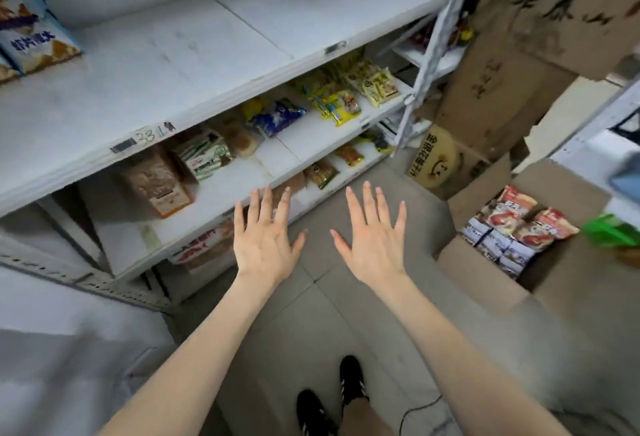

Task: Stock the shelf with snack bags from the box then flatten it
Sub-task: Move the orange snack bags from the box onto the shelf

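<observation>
1. The open cardboard box (pixel 481 283) stands on the tiled floor (pixel 311 324) at the person's right, with its flaps turned out.
2. Snack bags are seen packed inside it: red bags (pixel 519 217) toward the back and grey-blue packs (pixel 495 248) in front of them. How many layers lie beneath cannot be told.
3. Neither hand holds anything. The left hand (pixel 265 238) is held palm down with the fingers spread and straight, in front of the edge of a lower shelf. The right hand (pixel 375 241) is held the same way beside it, over the floor and well apart from the box.
4. The white shelf unit stands at the person's left. Its top board (pixel 173 65) is mostly bare, with only blue snack bags (pixel 31 37) standing at its far left end.
5. On the board below (pixel 242 179), mixed packets lie in loose groups, among them yellow packets (pixel 346 99) toward the far end.
6. Further cardboard cartons (pixel 502 89) are stacked behind the open box, and a green object (pixel 609 231) is blurred at the right edge.
7. The task is judged to be at its very beginning. The box appears still full, nothing is in hand, and the wide bare stretch of shelf is yet to be filled.
8. What is left is nearly everything: the bags are to be lifted out and set on the shelf, and then the emptied box is to be flattened.
</observation>
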The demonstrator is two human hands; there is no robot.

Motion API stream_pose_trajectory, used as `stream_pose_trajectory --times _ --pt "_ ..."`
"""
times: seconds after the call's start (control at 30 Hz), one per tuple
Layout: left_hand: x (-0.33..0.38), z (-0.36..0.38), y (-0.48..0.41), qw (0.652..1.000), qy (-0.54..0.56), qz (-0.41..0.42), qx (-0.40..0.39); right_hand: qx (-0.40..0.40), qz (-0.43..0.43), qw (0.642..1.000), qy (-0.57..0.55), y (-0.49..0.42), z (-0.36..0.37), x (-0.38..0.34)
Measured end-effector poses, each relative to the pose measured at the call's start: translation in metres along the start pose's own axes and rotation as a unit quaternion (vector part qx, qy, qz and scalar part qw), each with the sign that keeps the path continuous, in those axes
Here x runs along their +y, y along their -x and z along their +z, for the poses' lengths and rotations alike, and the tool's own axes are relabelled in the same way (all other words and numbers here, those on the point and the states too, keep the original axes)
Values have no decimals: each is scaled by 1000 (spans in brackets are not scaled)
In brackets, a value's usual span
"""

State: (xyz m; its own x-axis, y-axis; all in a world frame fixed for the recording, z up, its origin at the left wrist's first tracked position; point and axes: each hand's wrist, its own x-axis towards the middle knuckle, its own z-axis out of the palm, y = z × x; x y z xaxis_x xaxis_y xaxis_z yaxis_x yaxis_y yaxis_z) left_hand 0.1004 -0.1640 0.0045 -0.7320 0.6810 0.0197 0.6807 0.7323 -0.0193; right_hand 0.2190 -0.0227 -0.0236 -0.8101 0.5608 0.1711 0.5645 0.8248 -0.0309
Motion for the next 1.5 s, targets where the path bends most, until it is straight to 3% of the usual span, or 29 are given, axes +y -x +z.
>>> stream_pose_trajectory --times 0.2,0.6,1.07,1.5 --pt "81 18 1 994 -17 101 -42 -42 118 992 -1 60 13 63" --pt "272 53 -8 952 8 295 -86 -80 341 936 -26 141 36 211" --pt "455 110 -63 922 5 368 -120 -127 471 872 -33 151 80 385" --pt "580 189 -191 907 8 389 -160 -178 540 817 -96 68 156 516"
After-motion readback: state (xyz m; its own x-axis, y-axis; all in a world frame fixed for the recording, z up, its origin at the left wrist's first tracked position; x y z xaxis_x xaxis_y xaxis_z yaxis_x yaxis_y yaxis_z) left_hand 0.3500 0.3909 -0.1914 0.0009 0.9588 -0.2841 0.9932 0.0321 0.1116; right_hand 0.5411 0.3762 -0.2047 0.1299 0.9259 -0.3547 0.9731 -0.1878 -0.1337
